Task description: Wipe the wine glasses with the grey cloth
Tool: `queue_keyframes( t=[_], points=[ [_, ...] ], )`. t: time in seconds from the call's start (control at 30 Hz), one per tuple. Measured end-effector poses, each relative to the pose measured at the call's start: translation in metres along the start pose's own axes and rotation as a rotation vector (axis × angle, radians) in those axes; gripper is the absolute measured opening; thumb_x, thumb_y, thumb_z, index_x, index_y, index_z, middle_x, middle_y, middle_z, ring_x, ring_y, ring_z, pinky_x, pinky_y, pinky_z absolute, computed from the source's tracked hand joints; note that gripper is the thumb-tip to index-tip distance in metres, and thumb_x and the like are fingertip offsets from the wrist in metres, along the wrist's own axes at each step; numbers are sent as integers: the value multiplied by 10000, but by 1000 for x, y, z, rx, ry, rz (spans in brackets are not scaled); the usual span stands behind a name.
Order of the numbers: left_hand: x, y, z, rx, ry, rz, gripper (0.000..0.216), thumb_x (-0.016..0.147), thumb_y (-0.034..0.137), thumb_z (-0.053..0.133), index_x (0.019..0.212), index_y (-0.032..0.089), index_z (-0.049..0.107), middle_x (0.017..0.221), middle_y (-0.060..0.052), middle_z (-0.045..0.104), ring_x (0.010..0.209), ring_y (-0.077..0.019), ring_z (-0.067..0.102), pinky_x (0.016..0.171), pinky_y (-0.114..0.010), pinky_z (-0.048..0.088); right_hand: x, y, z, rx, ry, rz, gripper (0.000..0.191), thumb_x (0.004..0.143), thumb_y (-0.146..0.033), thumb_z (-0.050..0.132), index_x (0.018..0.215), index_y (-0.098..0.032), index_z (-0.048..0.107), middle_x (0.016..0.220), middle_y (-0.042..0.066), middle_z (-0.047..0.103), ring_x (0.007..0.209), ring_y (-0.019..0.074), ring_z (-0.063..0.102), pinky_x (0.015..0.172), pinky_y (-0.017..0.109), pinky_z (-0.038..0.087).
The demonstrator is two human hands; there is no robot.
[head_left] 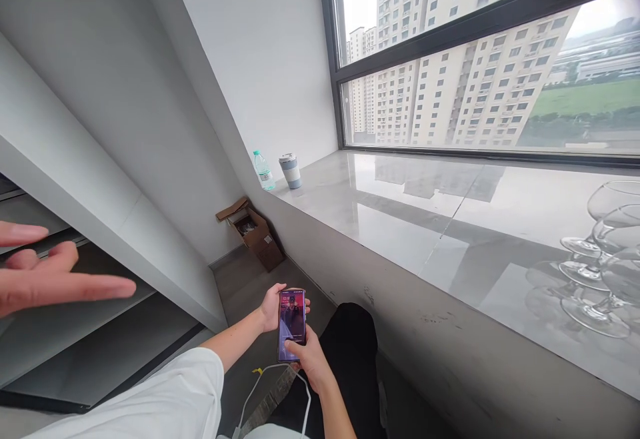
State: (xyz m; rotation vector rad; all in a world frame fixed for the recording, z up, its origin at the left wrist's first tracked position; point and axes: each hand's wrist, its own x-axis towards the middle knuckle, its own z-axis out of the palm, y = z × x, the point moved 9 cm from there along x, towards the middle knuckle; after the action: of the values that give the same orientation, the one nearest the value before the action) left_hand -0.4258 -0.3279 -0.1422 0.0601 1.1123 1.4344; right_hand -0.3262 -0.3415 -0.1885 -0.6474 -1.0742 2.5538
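Note:
A smartphone (292, 324) with its lit screen facing up is held in both hands, low in front of my body. My left hand (273, 307) wraps the phone's upper left side, its fingertips showing past the right edge. On the lower right, my right hand (311, 354) grips the phone with the thumb resting on the lower screen. A white cable (306, 396) loops below the phone; whether it is plugged in cannot be made out.
Another person's hand (65, 279) reaches in at the left, fingers extended. On the window ledge (400, 226) stand a clear bottle (263, 171), a lidded cup (290, 171) and several stemmed glasses (605, 266). An open cardboard box (263, 242) sits on the floor; shelves (85, 319) are at left.

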Motion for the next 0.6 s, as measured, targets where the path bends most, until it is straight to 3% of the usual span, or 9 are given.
queue_keyframes(
  t=[0.13, 0.2, 0.37, 0.47, 0.6],
  points=[
    [-1, -1, -1, 3, 20, -16, 477, 864, 490, 544, 1121, 103, 652, 1023, -204, 731, 919, -366, 717, 825, -457, 514, 7, 6, -2, 0, 62, 13, 622, 762, -710, 594, 1091, -182, 613, 642, -12, 523, 475, 147, 486, 345, 224, 337],
    [-1, 0, -3, 7, 28, -9, 466, 864, 482, 547, 1115, 103, 652, 1022, -206, 731, 926, -367, 716, 824, -457, 516, 9, 9, -1, 0, 56, 11, 659, 780, -747, 543, 1102, -176, 606, 662, -1, 538, 475, 150, 492, 343, 234, 354],
    [1, 3, -5, 19, 40, 10, 448, 864, 464, 524, 1095, 101, 649, 1020, -211, 731, 940, -378, 711, 819, -475, 518, 7, 8, -1, -38, 10, -35, 570, 658, -449, 784, 1117, -171, 591, 777, 5, 592, 541, 134, 528, 364, 202, 367],
    [1, 3, -4, 25, 29, 10, 439, 862, 462, 523, 1085, 105, 648, 1019, -205, 732, 941, -377, 711, 824, -478, 515, 8, 9, -1, -58, -25, -47, 597, 572, -247, 776, 1131, -171, 581, 769, -21, 585, 553, 128, 524, 379, 199, 388],
    [-1, 3, 0, 14, 39, 7, 429, 862, 456, 523, 1088, 112, 644, 1005, -201, 733, 938, -370, 711, 819, -467, 512, 10, 13, -1, -68, -47, -46, 616, 530, -161, 694, 1134, -168, 577, 758, -32, 576, 560, 127, 520, 385, 196, 391]
  ],
)
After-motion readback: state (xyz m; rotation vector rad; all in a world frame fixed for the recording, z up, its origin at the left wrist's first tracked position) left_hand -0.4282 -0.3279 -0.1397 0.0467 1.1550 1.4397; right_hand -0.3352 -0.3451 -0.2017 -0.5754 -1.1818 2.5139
